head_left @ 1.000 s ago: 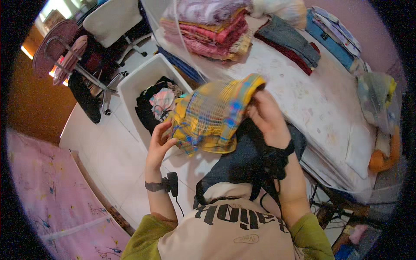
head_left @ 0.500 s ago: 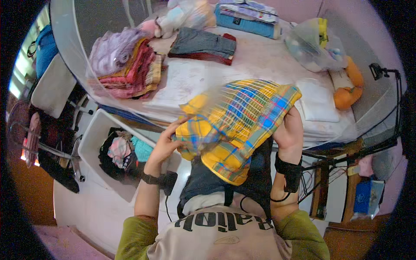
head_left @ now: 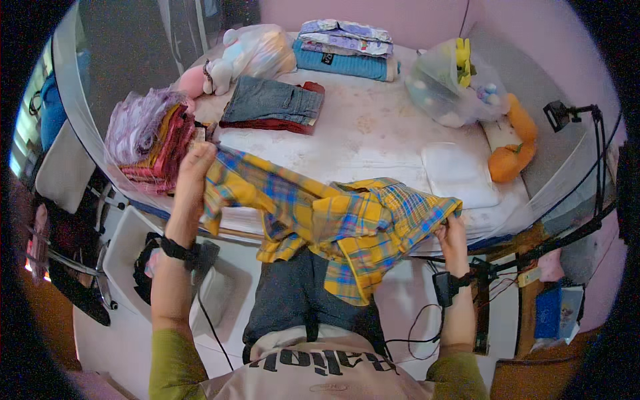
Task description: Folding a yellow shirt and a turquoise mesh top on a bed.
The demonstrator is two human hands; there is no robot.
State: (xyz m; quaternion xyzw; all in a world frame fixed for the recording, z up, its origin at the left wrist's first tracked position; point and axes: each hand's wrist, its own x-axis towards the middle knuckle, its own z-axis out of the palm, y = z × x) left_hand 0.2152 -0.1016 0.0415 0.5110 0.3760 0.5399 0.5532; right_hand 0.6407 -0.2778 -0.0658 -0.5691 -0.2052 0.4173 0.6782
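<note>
A yellow and blue plaid shirt point(head_left: 347, 220) hangs stretched sideways between my hands, in front of the bed's near edge. My left hand point(head_left: 196, 167) is closed on its left end, raised close to the stack of folded cloths. The right end is pinched in my right hand point(head_left: 453, 233), lower down by the bed's right front edge. The cloth sags in the middle, and one yellow-edged flap drops over my dark trousers point(head_left: 293, 293).
On the bed point(head_left: 360, 143) lie folded jeans point(head_left: 270, 103), a stack of red and lilac cloths point(head_left: 143, 143), a blue folded bundle point(head_left: 347, 63), bagged soft toys point(head_left: 437, 83), an orange plush point(head_left: 513, 160) and a white folded cloth point(head_left: 460, 173). A white bin point(head_left: 123, 250) stands at lower left.
My hands have moved apart, the left one up and to the left, drawing the bunched shirt out wide. The right hand has dropped lower. The view has shifted slightly.
</note>
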